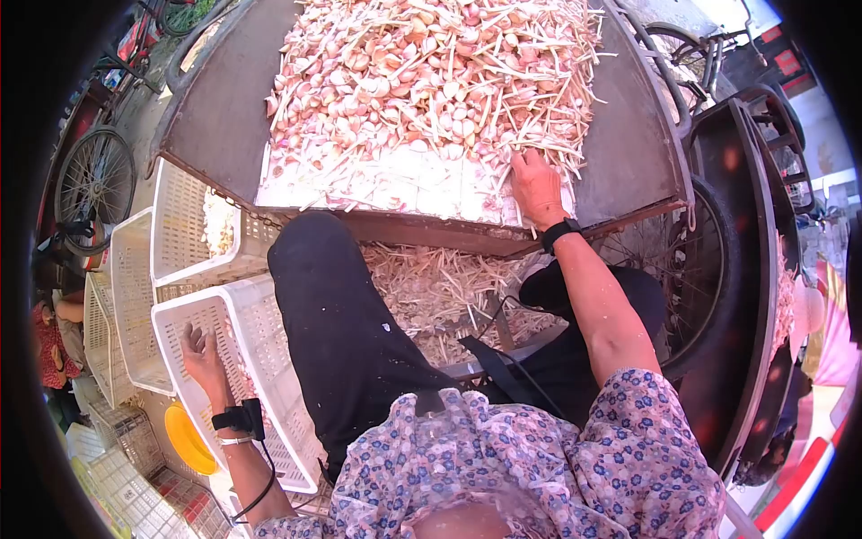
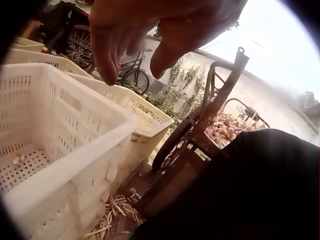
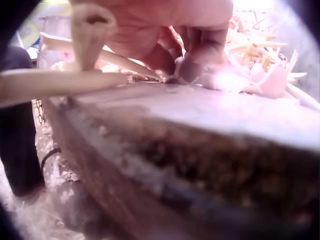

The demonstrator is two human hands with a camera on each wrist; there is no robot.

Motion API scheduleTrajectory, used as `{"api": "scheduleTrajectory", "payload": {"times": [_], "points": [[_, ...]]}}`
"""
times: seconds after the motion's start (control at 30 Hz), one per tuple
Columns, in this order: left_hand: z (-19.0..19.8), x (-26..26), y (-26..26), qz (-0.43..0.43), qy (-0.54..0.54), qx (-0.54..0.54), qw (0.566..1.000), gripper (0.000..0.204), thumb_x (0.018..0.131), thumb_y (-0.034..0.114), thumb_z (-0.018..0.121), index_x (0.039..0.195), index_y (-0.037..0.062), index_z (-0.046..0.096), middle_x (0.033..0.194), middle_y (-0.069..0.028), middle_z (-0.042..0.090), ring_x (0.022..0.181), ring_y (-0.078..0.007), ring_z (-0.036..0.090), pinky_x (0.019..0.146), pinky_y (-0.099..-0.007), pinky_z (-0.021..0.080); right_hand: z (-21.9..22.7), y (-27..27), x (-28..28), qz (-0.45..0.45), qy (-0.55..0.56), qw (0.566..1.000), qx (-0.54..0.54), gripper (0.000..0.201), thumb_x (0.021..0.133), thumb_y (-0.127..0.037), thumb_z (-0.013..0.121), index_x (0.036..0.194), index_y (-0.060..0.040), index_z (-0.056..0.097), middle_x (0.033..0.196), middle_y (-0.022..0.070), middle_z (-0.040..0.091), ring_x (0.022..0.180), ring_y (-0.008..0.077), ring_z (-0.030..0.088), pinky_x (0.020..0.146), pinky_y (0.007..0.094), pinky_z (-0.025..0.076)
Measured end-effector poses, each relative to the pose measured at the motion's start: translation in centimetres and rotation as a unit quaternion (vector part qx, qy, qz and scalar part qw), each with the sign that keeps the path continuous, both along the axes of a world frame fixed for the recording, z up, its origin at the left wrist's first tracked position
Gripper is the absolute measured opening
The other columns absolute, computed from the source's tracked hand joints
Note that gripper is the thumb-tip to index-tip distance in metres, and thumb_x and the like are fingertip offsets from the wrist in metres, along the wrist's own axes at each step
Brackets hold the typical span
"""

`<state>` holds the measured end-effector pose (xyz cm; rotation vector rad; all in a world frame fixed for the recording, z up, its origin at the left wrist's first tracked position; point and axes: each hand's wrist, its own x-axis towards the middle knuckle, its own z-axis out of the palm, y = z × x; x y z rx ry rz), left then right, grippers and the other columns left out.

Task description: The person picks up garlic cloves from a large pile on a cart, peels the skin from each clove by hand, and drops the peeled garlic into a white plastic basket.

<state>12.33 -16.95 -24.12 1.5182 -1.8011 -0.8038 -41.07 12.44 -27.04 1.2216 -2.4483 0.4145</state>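
A big heap of garlic cloves and cut stems [image 1: 431, 81] lies on a cart bed [image 1: 628, 135] in front of me. My right hand [image 1: 537, 184] rests on the heap's near edge. In the right wrist view its fingers [image 3: 185, 45] curl down and pinch garlic at the board's edge, beside long stems [image 3: 60, 82] and pink cloves [image 3: 265, 80]. My left hand [image 1: 202, 349] hovers over a white plastic crate [image 1: 260, 314] at my left knee. In the left wrist view that hand [image 2: 145, 35] hangs with loose spread fingers and holds nothing, above the crate [image 2: 75, 145] with a few cloves [image 2: 20, 160] on its floor.
More white crates [image 1: 193, 225] [image 1: 135, 296] stand to the left, one holding garlic. An orange bowl [image 1: 187, 440] lies below them. Cut stems [image 1: 440, 287] litter the ground under the cart. A cart wheel [image 1: 709, 269] is at right, a bicycle wheel [image 1: 94, 184] at far left.
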Motion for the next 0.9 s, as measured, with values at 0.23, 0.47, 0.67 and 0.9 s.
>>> {"api": "scheduleTrajectory", "payload": {"times": [0.23,0.47,0.67,0.9], "points": [[8.2,-15.3,8.4,-0.187,0.261,-0.008,0.947,0.035,0.087,0.002,0.059,0.12,-0.0027,0.052,0.112,-0.0138,0.061,0.099,-0.0167,0.06,0.082,-0.0273,0.05,-0.5,1.2,-0.1,-0.001,-0.137,0.982,-0.127,0.026,0.069,-0.005,0.06,0.094,-0.0054,0.056,0.085,0.018,0.058,0.077,0.0382,0.057,0.068,0.0455,0.047],[11.6,-27.6,16.9,-0.393,0.349,0.192,0.829,0.035,0.083,0.0,0.064,0.117,-0.0008,0.056,0.106,-0.0097,0.062,0.09,-0.0095,0.058,0.077,-0.0225,0.049,6.1,2.4,4.4,0.069,-0.561,0.685,-0.459,0.022,0.078,0.002,0.066,0.098,0.0044,0.059,0.087,0.007,0.064,0.07,0.0115,0.062,0.06,0.0237,0.054],[19.5,-28.9,23.4,-0.588,0.382,0.07,0.709,0.04,0.076,-0.002,0.07,0.114,-0.0012,0.06,0.091,-0.0063,0.059,0.076,-0.0115,0.06,0.066,-0.0224,0.05,20.8,7.2,15.4,0.303,-0.442,0.668,-0.516,0.03,0.073,0.005,0.07,0.101,0.0046,0.06,0.091,0.0108,0.063,0.079,0.0149,0.061,0.063,0.024,0.05],[27.0,-19.8,26.8,-0.752,0.452,0.003,0.481,0.009,0.079,0.003,0.064,0.085,-0.0038,0.063,0.08,-0.0165,0.061,0.059,-0.0228,0.059,0.051,-0.0284,0.051,28.9,9.3,26.1,0.447,-0.17,0.545,-0.689,0.004,0.072,0.007,0.063,0.075,0.005,0.064,0.075,0.0155,0.06,0.051,0.0156,0.056,0.041,0.0217,0.044]]}}
